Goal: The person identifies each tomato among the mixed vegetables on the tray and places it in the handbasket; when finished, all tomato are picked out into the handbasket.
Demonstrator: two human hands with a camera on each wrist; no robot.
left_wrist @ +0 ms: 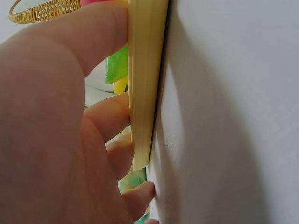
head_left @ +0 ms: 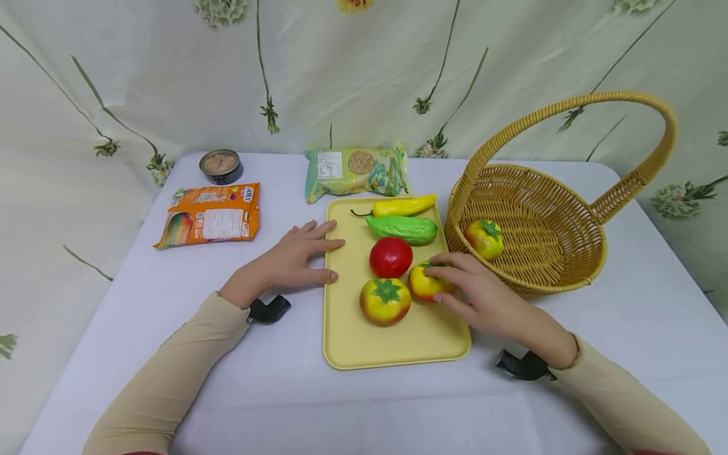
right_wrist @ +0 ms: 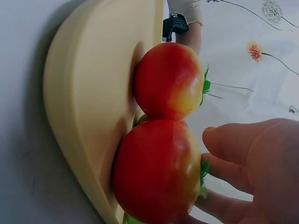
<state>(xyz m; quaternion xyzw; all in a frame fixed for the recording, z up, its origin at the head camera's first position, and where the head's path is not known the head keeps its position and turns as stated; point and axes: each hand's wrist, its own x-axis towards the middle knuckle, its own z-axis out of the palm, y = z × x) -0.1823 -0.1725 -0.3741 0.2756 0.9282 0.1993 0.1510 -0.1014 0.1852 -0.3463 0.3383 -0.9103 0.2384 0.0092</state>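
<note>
A yellow tray [head_left: 352,344] holds two yellow-and-red toy tomatoes with green leaf tops, a round red toy fruit [head_left: 390,257], a green toy cucumber [head_left: 405,230] and a yellow toy pepper [head_left: 404,205]. My left hand [head_left: 298,254] rests its outstretched fingers on the tray's left rim. At the right, my right hand [head_left: 476,292] reaches over the nearer-to-basket tomato [head_left: 423,284], fingers spread at its leafy top. In the right wrist view the thumb [right_wrist: 229,140] stands apart from that tomato. The other tomato [head_left: 385,302] sits beside it, to the left.
A wicker basket [head_left: 591,268] with a tall handle stands right of the tray, one toy tomato [head_left: 485,239] inside. Behind the tray lies a green-and-yellow snack packet [head_left: 359,170]. An orange packet [head_left: 212,215] and a small open tin [head_left: 221,166] are at the back left.
</note>
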